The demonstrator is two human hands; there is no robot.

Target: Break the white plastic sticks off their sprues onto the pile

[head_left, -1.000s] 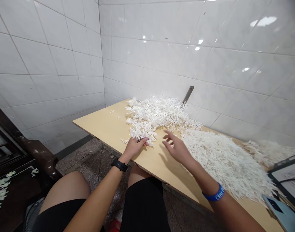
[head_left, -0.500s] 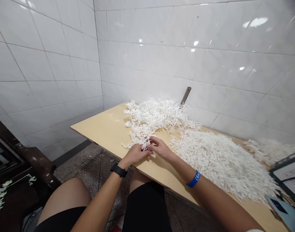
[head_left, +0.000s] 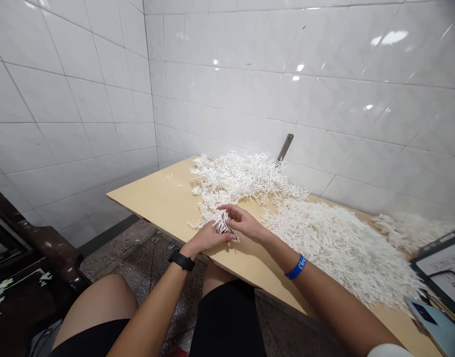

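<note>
A small bunch of thin white branched pieces point(head_left: 221, 221) is between my two hands, close to the board's front edge. My left hand point(head_left: 209, 238) is closed on its lower end, fingertips pointing right. From the other side my right hand point(head_left: 246, 224) curls thumb and fingers around the bunch, index finger stretched over its top; the exact fingertip contact is partly hidden. Just behind the hands lies a loose tangled heap of the same white pieces point(head_left: 238, 173). To the right of my right hand spreads a larger, denser pile of short white pieces point(head_left: 339, 248).
Everything lies on a light wooden board point(head_left: 145, 191) against a tiled wall point(head_left: 227, 89). A flat metal strip point(head_left: 285, 148) stands behind the heap. At right are a phone point(head_left: 431, 322) and a dark-framed case point(head_left: 443, 267). Dark carved furniture point(head_left: 52, 248) stands at left.
My right index finger has lifted and stretched left over the bunch, opening the grasp a little. My left hand stays almost in place. The view has shifted slightly.
</note>
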